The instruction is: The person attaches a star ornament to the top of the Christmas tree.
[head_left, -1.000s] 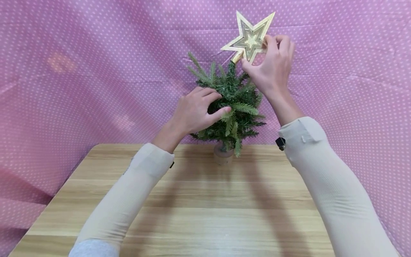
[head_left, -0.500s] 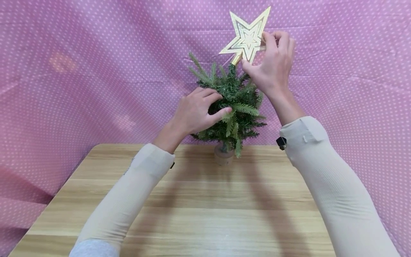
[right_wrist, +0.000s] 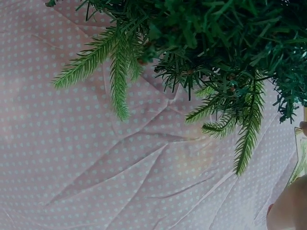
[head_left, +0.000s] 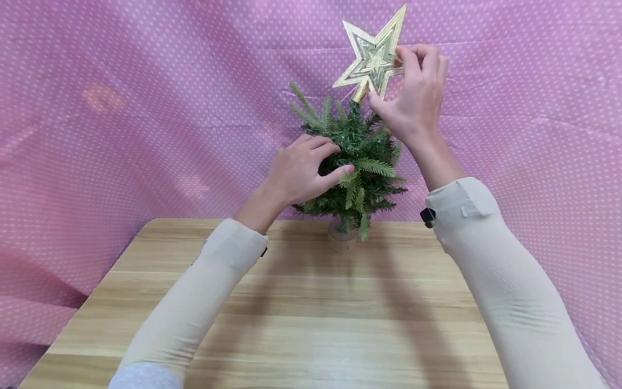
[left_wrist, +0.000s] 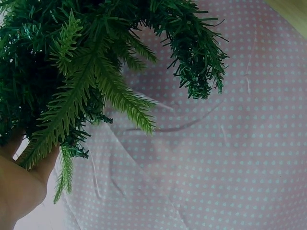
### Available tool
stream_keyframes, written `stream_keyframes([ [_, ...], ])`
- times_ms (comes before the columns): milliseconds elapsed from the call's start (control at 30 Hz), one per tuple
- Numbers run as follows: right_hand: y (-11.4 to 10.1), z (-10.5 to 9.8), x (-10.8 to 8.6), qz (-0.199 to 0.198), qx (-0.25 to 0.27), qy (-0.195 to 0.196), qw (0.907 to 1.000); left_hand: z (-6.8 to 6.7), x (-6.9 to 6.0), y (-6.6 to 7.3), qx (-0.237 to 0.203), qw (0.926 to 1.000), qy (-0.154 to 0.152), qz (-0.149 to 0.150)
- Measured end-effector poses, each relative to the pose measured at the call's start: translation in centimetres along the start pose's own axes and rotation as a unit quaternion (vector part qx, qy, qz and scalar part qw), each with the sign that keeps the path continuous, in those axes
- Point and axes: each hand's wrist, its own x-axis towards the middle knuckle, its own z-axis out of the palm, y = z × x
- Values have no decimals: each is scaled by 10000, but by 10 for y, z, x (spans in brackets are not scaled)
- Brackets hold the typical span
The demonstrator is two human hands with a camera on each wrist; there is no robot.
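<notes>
A small artificial Christmas tree (head_left: pixel 374 189) stands near the table's back edge in the head view. Its tip carries a gold star topper (head_left: pixel 374 59), whose tube sits at the top of the tree and leans slightly right. My right hand (head_left: pixel 418 97) pinches the star by its right side, thumb at the lower point and fingers at the right edge. From the left, my left hand (head_left: pixel 303 170) grips the tree's upper branches; its fingertips are hidden among the needles. In the left wrist view, part of that hand (left_wrist: pixel 21 189) shows under a light green sprig (left_wrist: pixel 79 96).
The tree's pale round base (head_left: pixel 342 240) rests on a wood-grain table (head_left: pixel 301 335). Behind it hangs a pink dotted cloth (head_left: pixel 184 108), close to the branches. Both forearms wear beige sleeves (head_left: pixel 500 281) and reach across the table.
The star has turned anticlockwise and to a slightly different angle, its top points rising a little. My right hand has shifted with it. The left hand keeps its place on the tree.
</notes>
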Motion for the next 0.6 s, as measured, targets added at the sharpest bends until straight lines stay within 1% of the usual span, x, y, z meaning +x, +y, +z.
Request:
stream_keyframes([
  [200,1,1,0,-60,69,-37,10000,1,-1,-1,-51,10000,51,-11],
  [400,0,1,0,-224,86,-129,9996,2,-2,-2,-96,9999,111,-12],
  [600,2,0,1,-679,-80,-340,9971,3,-1,-2,-109,9998,162,13],
])
